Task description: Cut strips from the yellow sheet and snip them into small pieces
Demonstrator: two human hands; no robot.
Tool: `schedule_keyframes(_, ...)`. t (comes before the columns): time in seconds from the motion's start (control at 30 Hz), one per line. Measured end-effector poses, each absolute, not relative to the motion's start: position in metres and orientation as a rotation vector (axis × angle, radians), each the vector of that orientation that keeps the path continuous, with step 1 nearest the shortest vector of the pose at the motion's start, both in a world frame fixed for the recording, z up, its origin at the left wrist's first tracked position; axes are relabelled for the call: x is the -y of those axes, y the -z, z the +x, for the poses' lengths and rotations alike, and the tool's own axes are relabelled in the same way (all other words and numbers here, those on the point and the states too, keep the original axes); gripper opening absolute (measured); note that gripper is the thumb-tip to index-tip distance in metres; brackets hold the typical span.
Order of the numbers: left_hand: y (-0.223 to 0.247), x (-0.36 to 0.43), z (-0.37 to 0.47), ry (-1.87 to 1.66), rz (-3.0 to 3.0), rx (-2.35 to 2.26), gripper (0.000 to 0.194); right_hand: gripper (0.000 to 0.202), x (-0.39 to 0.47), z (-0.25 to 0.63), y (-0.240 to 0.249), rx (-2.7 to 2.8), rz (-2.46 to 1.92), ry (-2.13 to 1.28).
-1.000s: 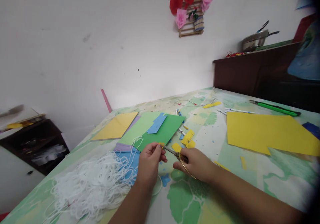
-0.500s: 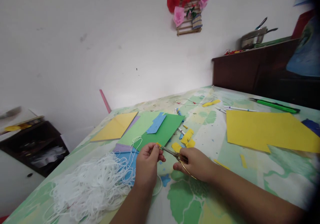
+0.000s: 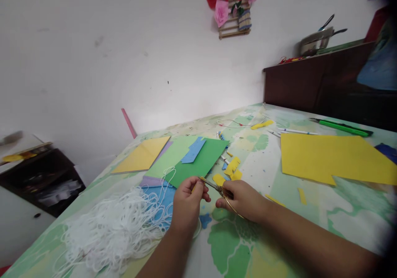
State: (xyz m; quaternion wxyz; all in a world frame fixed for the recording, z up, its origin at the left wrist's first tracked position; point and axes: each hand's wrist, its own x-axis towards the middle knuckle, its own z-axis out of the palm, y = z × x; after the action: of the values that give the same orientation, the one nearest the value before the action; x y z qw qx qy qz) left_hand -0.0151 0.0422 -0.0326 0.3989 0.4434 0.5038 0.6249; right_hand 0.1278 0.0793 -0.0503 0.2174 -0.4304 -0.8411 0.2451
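Observation:
My right hand (image 3: 240, 199) is closed around the handles of a pair of scissors (image 3: 214, 186), whose blades point left. The blade tips meet the fingertips of my left hand (image 3: 190, 197), which pinches a small yellow piece of paper (image 3: 202, 178), mostly hidden by the fingers. Beyond the scissors lie yellow paper scraps (image 3: 232, 167). A blue paper scrap (image 3: 205, 220) rests on the tablecloth below the hands. Left of my left hand spreads a tangled heap of white cord (image 3: 111, 228), partly over blue paper (image 3: 151, 192).
Green paper (image 3: 206, 164) with a blue strip (image 3: 194, 150) on it lies behind my hands, yellow-orange sheets (image 3: 142, 156) to its left. At right are a large yellow sheet (image 3: 322, 156), white pens (image 3: 297, 131) and a green-handled cutter (image 3: 344, 127). A dark cabinet (image 3: 310, 84) borders the table.
My left hand has shifted slightly right, toward the scissors, and the blades look more closed around the fingertips. The whole view has tilted a little; the other things lie as before.

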Motion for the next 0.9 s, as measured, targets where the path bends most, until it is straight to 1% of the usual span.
schedule_keyframes(0.63, 0.0355, -0.0414, -0.0118, -1.637, 1.089, -1.251, 0.01, 0.035, -0.0792, 0.1268, 0.0496, 2.316, -1.231, -0.716)
schedule_keyframes(0.9, 0.0361, -0.0417, -0.0109, -1.642, 1.069, -1.267, 0.011, 0.036, -0.0795, 0.1264, 0.0491, 2.315, -1.254, -0.661)
